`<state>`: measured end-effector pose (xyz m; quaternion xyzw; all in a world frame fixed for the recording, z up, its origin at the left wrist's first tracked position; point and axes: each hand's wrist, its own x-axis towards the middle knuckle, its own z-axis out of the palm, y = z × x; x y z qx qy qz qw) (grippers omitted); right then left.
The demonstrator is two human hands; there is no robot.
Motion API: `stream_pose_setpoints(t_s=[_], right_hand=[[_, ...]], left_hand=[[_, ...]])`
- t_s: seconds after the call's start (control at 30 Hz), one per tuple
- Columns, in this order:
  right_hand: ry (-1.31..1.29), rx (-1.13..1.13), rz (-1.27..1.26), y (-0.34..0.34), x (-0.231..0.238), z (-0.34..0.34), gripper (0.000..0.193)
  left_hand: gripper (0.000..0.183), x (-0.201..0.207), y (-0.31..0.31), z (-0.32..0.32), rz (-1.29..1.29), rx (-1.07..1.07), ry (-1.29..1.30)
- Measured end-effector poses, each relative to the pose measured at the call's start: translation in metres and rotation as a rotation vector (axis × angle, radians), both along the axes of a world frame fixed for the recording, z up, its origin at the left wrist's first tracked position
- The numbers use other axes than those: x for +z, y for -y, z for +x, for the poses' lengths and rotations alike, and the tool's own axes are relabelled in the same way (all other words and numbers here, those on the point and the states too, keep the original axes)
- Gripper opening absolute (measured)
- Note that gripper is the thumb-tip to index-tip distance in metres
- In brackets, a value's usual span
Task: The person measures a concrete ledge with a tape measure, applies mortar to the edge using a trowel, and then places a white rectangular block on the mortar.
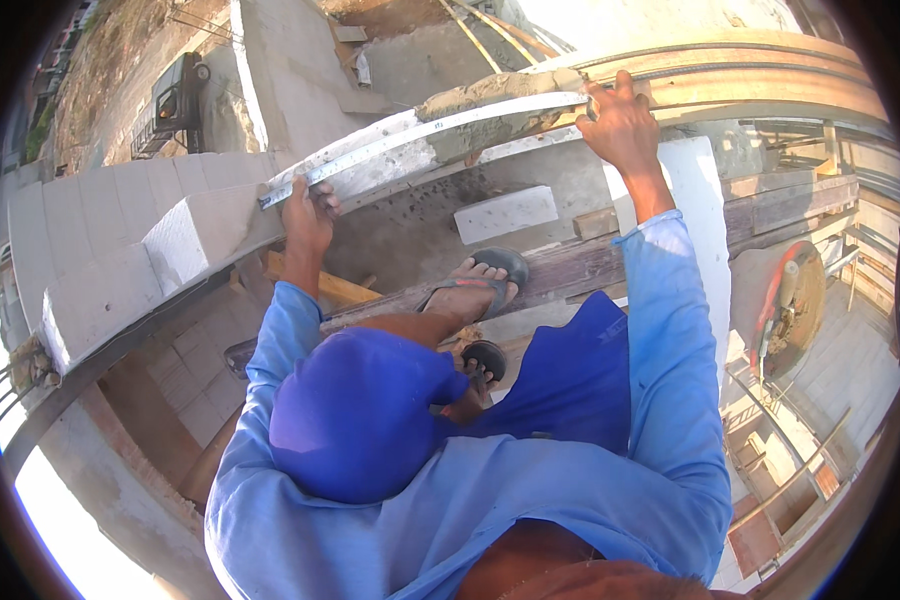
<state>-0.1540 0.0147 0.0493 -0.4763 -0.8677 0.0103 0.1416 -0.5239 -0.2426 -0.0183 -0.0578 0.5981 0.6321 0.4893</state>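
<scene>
Partly hidden, the right end of the measuring tape (440,127) sits gripped in the right hand (620,122). Lengthwise it follows the wall (398,164) edge, slanting away rightward, the left hand (310,212) pinching near its left end

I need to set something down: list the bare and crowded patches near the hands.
Bare: the pale block left of the left hand; the loose white block between wall and sandaled foot. Crowded: the stretch between the hands, with tape measure and mortar; the wooden boards beyond the right hand, with dark rods.
</scene>
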Motion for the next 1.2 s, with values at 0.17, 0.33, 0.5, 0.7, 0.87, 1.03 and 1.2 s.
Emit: stream_pose_setpoints(t_s=[0.17,0.33,0.5,0.7,0.87,1.03,1.2], right_hand=[[0.019,-0.011,-0.022,0.001,0.002,-0.004,0.044],[0.015,0.005,0.026,-0.001,-0.003,0.000,0.046],[0.051,0.000,0.031,0.000,-0.003,-0.002,0.047],[0.012,0.007,0.052,0.000,-0.006,-0.001,0.045],[0.003,-0.001,0.031,0.002,-0.001,-0.002,0.044],[-0.011,-0.007,0.006,0.002,-0.001,0.000,0.043],[0.001,-0.009,0.005,0.002,0.000,0.000,0.044]], left_hand=[[0.030,-0.001,0.005,0.000,-0.013,0.020,0.026],[0.033,0.000,0.000,0.006,-0.042,-0.007,-0.004],[0.034,-0.005,0.000,0.000,-0.022,0.007,0.019],[0.035,-0.006,0.001,-0.001,-0.056,0.007,0.006],[0.035,-0.008,0.002,-0.002,-0.031,-0.008,0.003],[0.034,-0.012,0.003,-0.003,-0.020,-0.011,0.008],[0.033,-0.012,0.003,-0.003,-0.030,-0.019,0.003]])
